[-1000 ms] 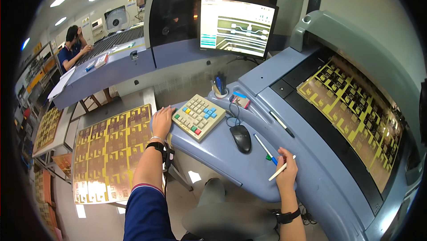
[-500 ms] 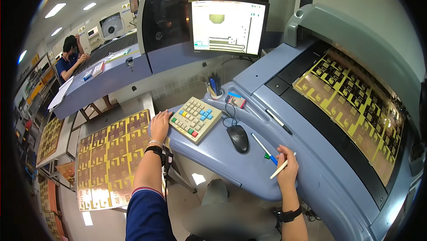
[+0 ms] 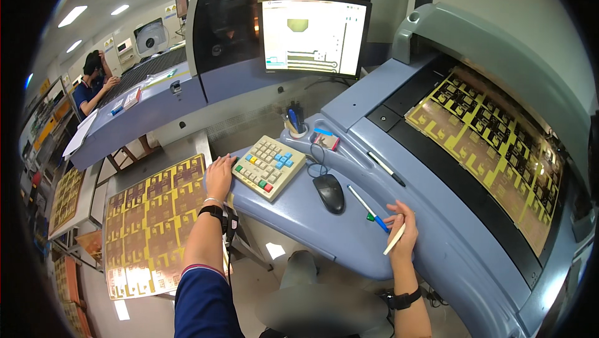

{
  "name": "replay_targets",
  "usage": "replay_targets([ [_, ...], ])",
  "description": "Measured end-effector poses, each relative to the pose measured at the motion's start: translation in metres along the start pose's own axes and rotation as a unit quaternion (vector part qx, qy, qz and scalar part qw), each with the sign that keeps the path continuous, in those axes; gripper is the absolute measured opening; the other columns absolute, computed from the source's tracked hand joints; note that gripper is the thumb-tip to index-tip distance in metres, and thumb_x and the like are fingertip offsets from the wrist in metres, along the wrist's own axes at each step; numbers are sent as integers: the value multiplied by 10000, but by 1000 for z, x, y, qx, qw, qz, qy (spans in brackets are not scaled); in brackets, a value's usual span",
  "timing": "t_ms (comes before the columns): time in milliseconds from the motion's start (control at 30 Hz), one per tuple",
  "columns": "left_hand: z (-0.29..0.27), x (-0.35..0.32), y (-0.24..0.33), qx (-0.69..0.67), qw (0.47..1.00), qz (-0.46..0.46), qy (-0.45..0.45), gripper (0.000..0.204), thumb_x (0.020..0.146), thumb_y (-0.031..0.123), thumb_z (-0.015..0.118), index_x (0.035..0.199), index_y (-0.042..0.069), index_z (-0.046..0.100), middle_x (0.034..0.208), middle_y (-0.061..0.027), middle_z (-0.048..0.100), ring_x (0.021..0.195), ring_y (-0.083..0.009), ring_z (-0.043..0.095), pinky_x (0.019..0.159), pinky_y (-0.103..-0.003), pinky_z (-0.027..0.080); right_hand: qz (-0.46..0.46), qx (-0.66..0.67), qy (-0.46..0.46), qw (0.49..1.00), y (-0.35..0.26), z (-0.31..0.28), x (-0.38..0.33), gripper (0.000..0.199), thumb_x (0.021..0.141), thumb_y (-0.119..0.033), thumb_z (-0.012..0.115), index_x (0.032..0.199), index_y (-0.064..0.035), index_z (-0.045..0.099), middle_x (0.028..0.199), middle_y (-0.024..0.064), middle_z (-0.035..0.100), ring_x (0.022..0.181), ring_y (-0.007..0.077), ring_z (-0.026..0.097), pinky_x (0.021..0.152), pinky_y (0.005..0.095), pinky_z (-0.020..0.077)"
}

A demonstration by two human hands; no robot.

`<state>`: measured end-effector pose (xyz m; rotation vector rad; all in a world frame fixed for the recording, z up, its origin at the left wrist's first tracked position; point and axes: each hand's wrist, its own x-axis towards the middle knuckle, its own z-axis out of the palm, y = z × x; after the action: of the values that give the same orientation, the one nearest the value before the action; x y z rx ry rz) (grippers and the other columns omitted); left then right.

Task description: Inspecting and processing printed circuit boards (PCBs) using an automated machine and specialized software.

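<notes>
My left hand [image 3: 219, 176] rests flat at the left edge of a beige keypad [image 3: 269, 166] with coloured keys, fingers spread, holding nothing. A white pen-like stick [image 3: 394, 239] is gripped in my right hand [image 3: 402, 229], which lies on the blue-grey console desk [image 3: 312, 225]. A blue and green pen [image 3: 368, 209] lies just left of that hand. A black mouse [image 3: 329, 192] sits between my two hands.
A monitor [image 3: 312, 37] stands behind the keypad. A yellow and brown patterned panel [image 3: 493, 144] lies in the machine bed on the right; a similar panel [image 3: 153, 222] lies on a table at left. A pen cup [image 3: 294, 123] stands by the keypad. Another person [image 3: 92, 85] sits far left.
The view has shifted closer to the console and the monitor picture has changed. My hands stay on the keypad edge and on the stick.
</notes>
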<state>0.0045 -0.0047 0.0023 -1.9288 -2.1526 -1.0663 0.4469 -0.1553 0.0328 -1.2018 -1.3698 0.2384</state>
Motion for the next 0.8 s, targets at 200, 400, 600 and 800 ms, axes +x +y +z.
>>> replay_targets([
  [200,1,-1,-3,-2,1000,4,7,451,988,360,275,1109,169,665,1253,-12,578,1241,-234,446,1056,-385,271,-9,56,-13,998,-4,-7,-3,299,967,-171,393,1207,-18,486,947,147,653,658,145,615,589,263,493],
  [400,-1,-3,-3,14,1000,-4,8,449,988,359,273,1109,177,665,1259,-5,574,1239,-233,449,1051,-391,282,96,163,-268,945,-39,-38,-37,305,981,-225,406,1086,3,579,956,130,665,731,151,625,693,272,505],
  [600,-5,-2,-5,23,1000,4,0,445,987,353,269,1133,178,651,1272,-9,564,1243,-240,445,1052,-392,284,295,194,-655,668,-31,-56,-120,333,980,-251,440,1121,19,576,1018,107,662,921,163,639,799,280,511],
  [800,-2,0,-1,20,1000,-4,-11,451,987,361,262,1157,177,637,1282,-12,557,1263,-242,428,1059,-394,273,310,-44,-701,641,161,-36,-263,325,908,-275,501,1073,-19,613,966,96,673,832,210,632,747,326,494],
])
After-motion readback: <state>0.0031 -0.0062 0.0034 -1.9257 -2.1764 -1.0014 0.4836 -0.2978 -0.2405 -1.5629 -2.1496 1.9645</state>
